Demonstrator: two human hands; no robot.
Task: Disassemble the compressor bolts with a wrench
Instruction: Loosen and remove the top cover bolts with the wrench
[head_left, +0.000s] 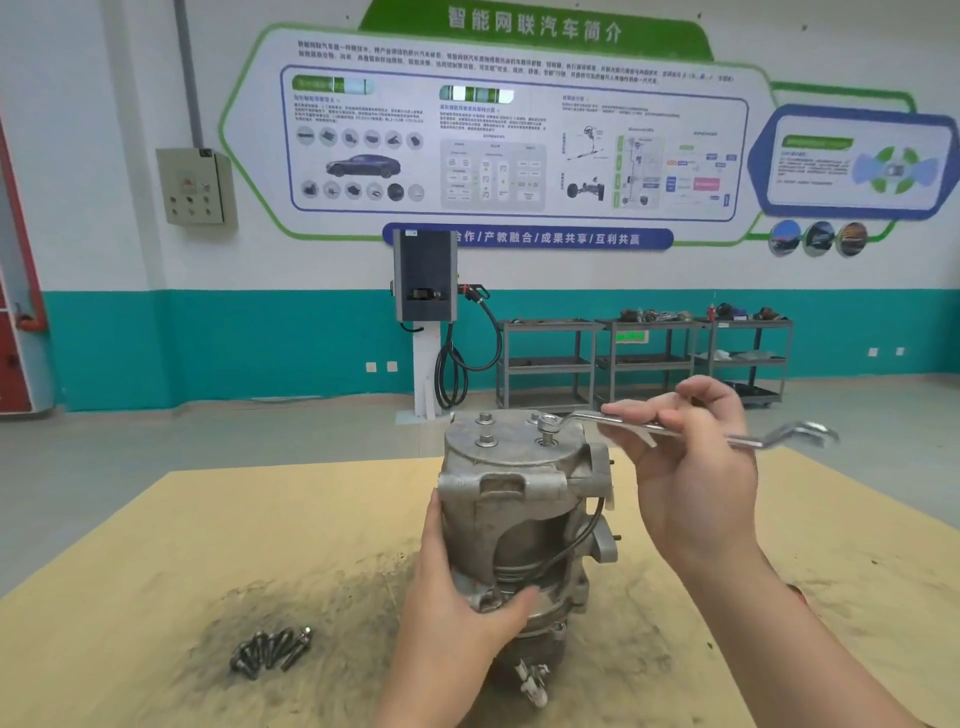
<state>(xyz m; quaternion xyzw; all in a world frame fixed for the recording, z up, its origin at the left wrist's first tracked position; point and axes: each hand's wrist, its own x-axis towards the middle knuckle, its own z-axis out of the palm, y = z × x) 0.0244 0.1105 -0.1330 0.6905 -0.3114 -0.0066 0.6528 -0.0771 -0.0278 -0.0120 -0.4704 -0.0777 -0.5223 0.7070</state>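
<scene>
A grey metal compressor (519, 509) stands upright on the yellow table (260, 530). My left hand (457, 587) grips its lower body from the left, thumb across the front. Several bolts stick up from its flat top; one at the right front (546, 431) is raised, and the ring end of a silver offset wrench (623, 422) sits on it. My right hand (691, 457) holds the wrench shaft between fingers and thumb, to the right of the compressor. The wrench's far end (802, 434) pokes out past my hand.
A pile of several dark loose bolts (272, 649) lies on the table at the front left, on a dark grimy patch. Behind the table are a charging post (426, 322) and grey shelf carts (644, 364) along the teal wall.
</scene>
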